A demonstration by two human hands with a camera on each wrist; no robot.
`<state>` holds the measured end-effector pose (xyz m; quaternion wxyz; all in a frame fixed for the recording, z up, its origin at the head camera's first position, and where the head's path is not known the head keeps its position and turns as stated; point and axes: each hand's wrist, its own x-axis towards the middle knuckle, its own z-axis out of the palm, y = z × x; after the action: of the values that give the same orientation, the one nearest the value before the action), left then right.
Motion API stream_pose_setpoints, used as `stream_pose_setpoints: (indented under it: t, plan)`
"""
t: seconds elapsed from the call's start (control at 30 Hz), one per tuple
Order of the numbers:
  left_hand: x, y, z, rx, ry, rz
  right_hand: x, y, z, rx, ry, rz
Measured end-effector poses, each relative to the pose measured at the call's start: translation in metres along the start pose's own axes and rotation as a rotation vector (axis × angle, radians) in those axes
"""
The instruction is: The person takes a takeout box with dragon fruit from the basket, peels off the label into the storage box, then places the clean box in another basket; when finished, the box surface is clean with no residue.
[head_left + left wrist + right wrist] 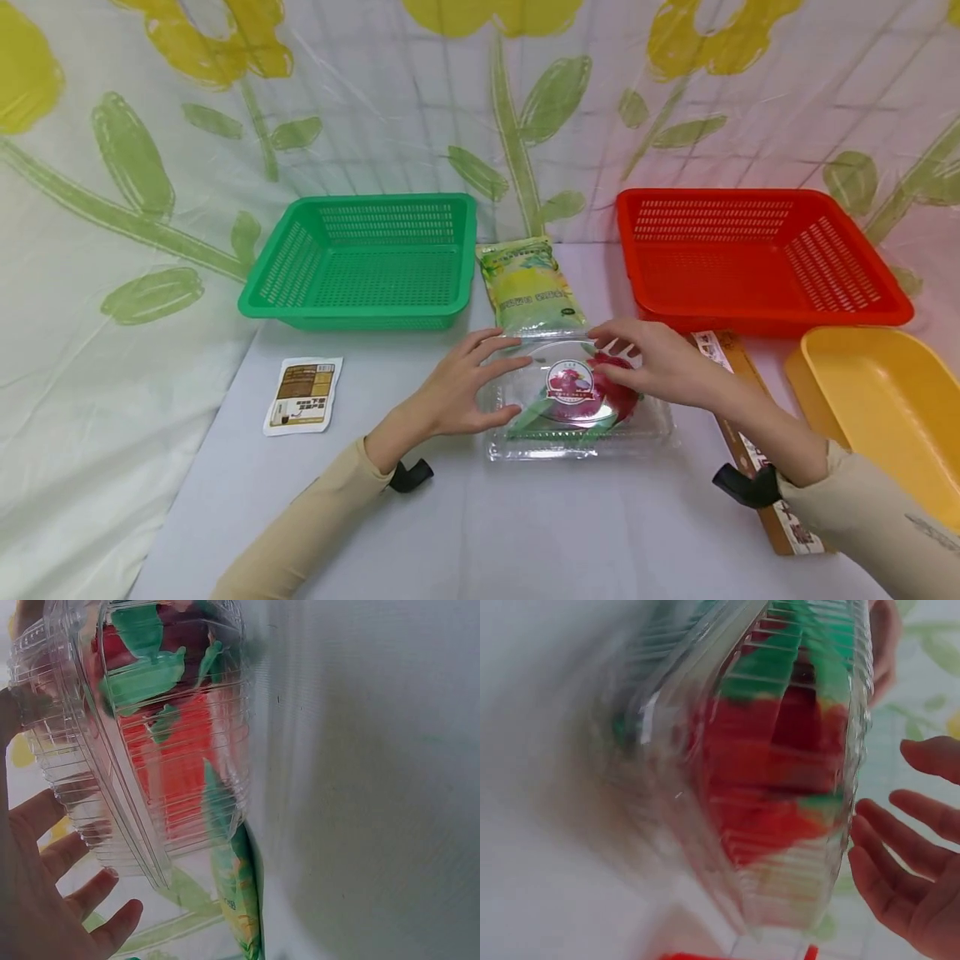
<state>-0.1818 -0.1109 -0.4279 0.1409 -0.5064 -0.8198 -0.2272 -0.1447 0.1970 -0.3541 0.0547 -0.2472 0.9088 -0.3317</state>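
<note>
A clear plastic clamshell box [517, 442] lies on the table in the middle of the head view. Inside it are red and green pieces [772, 750], whose kind is hard to tell; a round label [571, 382] sits on the lid. My left hand [468, 387] is at the box's left side, fingers spread and mostly straight over the lid's edge. From the right, my right hand [656, 362] reaches over the lid with loosely bent fingers. In the right wrist view its fingertips are beside the lid; whether they touch cannot be told.
Behind the box lies a yellow-green bag [528, 287]. A green basket [360, 323] stands back left, a red basket [772, 321] back right. A small white-and-brown packet [303, 396] lies at left. A long brown box [780, 525] and a yellow bin [821, 392] are at right.
</note>
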Motion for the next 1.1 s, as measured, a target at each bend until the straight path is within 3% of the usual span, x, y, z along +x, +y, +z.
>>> stream_pose_setpoints:
  t: [0.17, 0.43, 0.73, 1.1]
  plan:
    - [0.000, 0.000, 0.000, -0.012, -0.020, -0.017, 0.012, -0.011, 0.005, -0.045, -0.105, 0.030]
    - [-0.001, 0.000, 0.002, -0.010, -0.019, -0.014, 0.025, -0.021, 0.007, -0.091, -0.181, 0.076]
    - [-0.001, 0.002, 0.001, -0.013, -0.024, -0.028, 0.033, -0.025, 0.007, -0.108, -0.187, 0.080]
    - [-0.004, 0.001, 0.000, -0.008, -0.017, -0.038, 0.043, -0.026, 0.009, -0.026, -0.214, 0.123]
